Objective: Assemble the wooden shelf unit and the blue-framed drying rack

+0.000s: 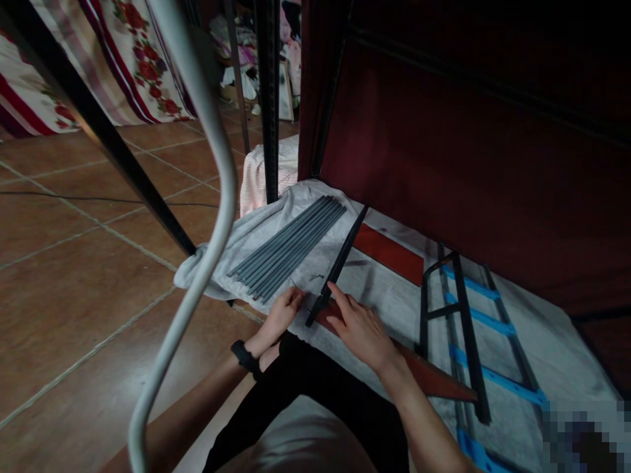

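Observation:
My left hand (284,311), with a dark band at the wrist, is closed in a pinch beside the near end of a black metal bar (340,260). A thin piece of metal (293,282) sticks up from its fingertips; its kind is too small to tell. My right hand (359,330) is open, index finger stretched out against the bar's near part, thumb apart. Under the bar's near end and my right hand runs a reddish-brown board (428,374). Small metal hardware (316,276) lies just left of the bar.
Several grey tubes (290,246) lie on the grey cloth (389,302). Right are a red panel (389,254), a black frame (458,295) and blue-runged frames (497,378). A white curved tube (224,177) crosses the left foreground near a black post (118,151). A dark red panel (444,164) stands behind.

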Tool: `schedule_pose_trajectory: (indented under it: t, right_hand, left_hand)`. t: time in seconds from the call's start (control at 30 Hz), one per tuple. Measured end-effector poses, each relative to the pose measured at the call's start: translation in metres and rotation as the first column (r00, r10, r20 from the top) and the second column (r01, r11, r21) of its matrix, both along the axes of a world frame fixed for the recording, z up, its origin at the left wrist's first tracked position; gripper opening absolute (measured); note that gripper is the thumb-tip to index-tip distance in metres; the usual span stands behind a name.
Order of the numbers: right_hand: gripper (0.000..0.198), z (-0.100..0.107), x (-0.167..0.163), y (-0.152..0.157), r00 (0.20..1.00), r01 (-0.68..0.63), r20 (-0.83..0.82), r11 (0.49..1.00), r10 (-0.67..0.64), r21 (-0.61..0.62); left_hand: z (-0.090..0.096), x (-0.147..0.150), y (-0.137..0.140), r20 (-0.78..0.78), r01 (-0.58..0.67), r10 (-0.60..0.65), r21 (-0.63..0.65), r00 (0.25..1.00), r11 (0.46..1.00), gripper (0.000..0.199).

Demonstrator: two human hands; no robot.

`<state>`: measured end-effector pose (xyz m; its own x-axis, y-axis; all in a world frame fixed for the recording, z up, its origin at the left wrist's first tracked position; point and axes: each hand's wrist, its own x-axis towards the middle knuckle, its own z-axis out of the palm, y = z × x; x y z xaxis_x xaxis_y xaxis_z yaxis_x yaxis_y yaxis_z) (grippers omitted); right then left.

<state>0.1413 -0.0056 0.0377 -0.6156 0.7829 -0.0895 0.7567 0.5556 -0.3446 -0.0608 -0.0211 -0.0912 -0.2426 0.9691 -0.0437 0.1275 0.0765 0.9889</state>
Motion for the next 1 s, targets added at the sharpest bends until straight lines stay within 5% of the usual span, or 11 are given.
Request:
schedule_pose_trajectory:
  t: [0.1,0.27,0.7,0.83,1.0]
  right_hand:
    - [0.068,0.003,-0.009,0.011,0.997,-0.074,0.019,0.995,0.076,-0.062]
    - [0.049,0.006,-0.014,0.023,0.993,-0.116,-0.015,0.985,0.115,-0.128]
    - [0.039,0.016,-0.004,0.026,0.984,-0.09,-0.169,0.983,0.063,-0.158]
    - [0.04,0.017,-0.004,0.026,0.984,-0.078,-0.169,0.985,0.051,-0.156]
    - [0.04,0.018,-0.001,0.027,0.98,-0.066,-0.195,0.984,0.033,-0.165]
  left_hand:
    - [-0.021,0.002,-0.006,-0.083,0.023,-0.023,-0.007,0.996,1.0,0.02]
    - [-0.026,0.008,-0.009,-0.23,0.119,-0.117,-0.005,0.966,0.993,0.022]
    - [-0.033,0.006,-0.004,0.16,0.196,-0.179,-0.104,0.971,0.975,0.025]
    - [-0.032,0.005,-0.002,0.211,0.2,-0.18,-0.074,0.961,0.977,0.017]
    - [-0.033,0.004,-0.002,0.251,0.193,-0.167,-0.084,0.954,0.978,0.03]
